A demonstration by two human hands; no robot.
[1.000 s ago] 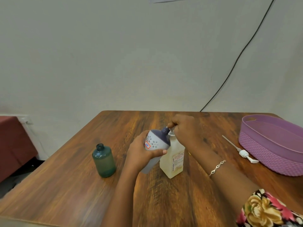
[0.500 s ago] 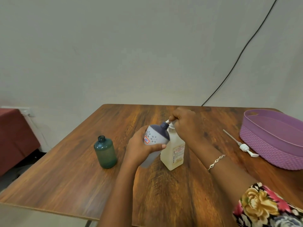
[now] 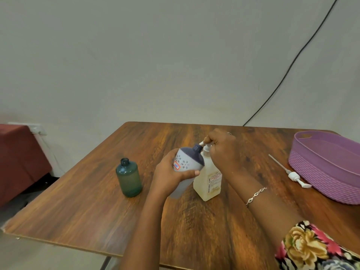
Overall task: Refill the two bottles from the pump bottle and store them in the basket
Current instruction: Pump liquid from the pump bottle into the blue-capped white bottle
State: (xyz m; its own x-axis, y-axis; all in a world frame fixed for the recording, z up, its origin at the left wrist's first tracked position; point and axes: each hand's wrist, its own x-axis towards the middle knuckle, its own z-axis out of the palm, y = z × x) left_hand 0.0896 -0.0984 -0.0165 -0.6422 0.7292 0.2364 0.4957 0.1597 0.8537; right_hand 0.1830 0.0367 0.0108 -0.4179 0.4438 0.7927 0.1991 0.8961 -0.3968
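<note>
A pale yellow pump bottle (image 3: 209, 180) stands upright in the middle of the wooden table (image 3: 97, 201). My right hand (image 3: 224, 151) sits on top of its white pump head, fingers curled round it, with the nozzle poking out to the left. My left hand (image 3: 171, 176) grips a lavender bottle with a dark purple top (image 3: 188, 160), tilted so its open neck meets the nozzle. A dark green bottle (image 3: 129, 177) without a cap stands upright to the left, apart from both hands. The purple basket (image 3: 323, 168) lies at the right edge of the table.
A loose white pump with a long tube (image 3: 292, 175) lies on the table just left of the basket. A black cable (image 3: 288, 69) runs down the wall behind the table. A dark red piece of furniture (image 3: 17, 158) stands at the far left.
Both hands keep the same hold on the two bottles. The view has shifted slightly; the pump head looks about as high as before.
</note>
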